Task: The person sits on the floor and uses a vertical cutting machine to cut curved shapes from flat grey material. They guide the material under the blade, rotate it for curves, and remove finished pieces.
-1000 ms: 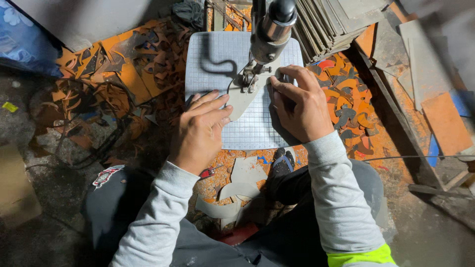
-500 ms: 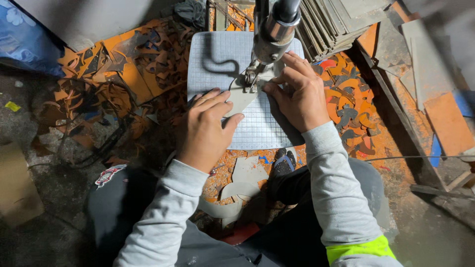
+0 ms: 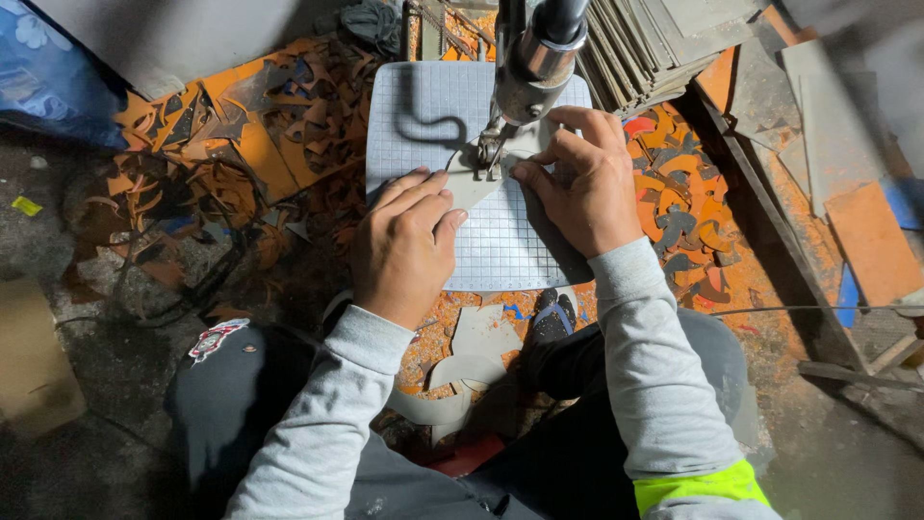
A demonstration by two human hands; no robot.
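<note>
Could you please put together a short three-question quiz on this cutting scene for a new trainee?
1. True or false: both hands rest on the gridded table.
2. Which hand is nearer the saw head? A left hand, B right hand.
3. What do the fingers press at the blade?

Key
1. True.
2. B.
3. A small flat grey piece, held from both sides.
</note>
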